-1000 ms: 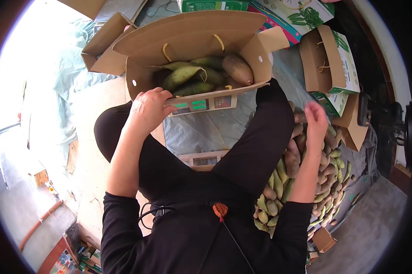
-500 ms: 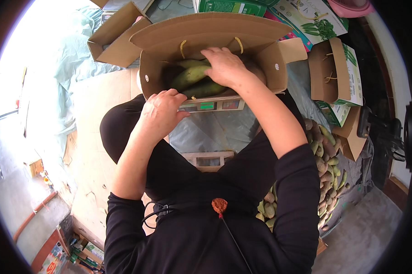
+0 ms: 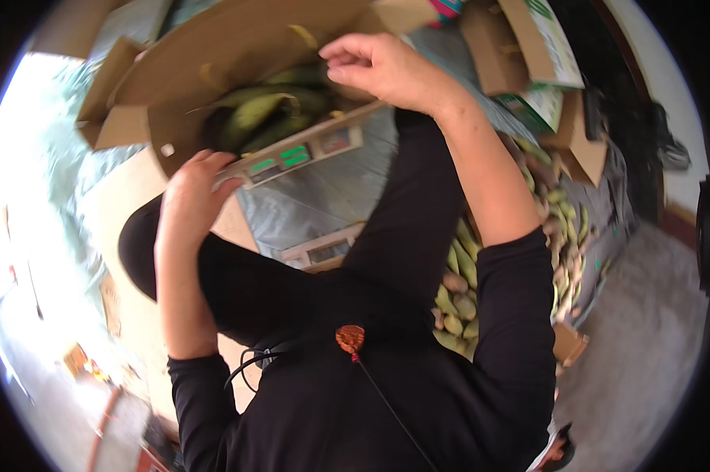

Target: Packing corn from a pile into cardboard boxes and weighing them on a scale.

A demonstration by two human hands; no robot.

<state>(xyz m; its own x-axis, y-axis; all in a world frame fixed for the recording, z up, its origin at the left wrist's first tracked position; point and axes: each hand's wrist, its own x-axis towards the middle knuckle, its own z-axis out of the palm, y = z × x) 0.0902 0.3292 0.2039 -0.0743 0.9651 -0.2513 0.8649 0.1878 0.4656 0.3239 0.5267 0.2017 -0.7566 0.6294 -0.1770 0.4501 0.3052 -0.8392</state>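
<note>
An open cardboard box (image 3: pixel 156 118) with yellow rope handles stands before me, holding several long green gourd-like vegetables (image 3: pixel 252 114). Under its near edge sits a scale with a lit green display (image 3: pixel 294 155). My left hand (image 3: pixel 191 189) is closed over the box's near left corner, fingers on the rim and thumb below. My right hand (image 3: pixel 382 69) hovers by the box's right end, fingers stretched forward and thumb apart, with nothing seen in it. Motion blurs the contents, and my right hand and forearm cover part of the box's right end.
At my right lies a heap of green and brownish vegetables (image 3: pixel 465 303), reaching past my elbow. Open cardboard boxes (image 3: pixel 492 47) stand at the far right. Another carton (image 3: pixel 107 86) is at the far left. A small pale frame (image 3: pixel 323 250) lies between my legs on plastic sheeting (image 3: pixel 307 200).
My right hand has come out of the box, off the vegetables, to its right end. My left hand stays at the near rim. The view has turned, so the box appears tilted and further left.
</note>
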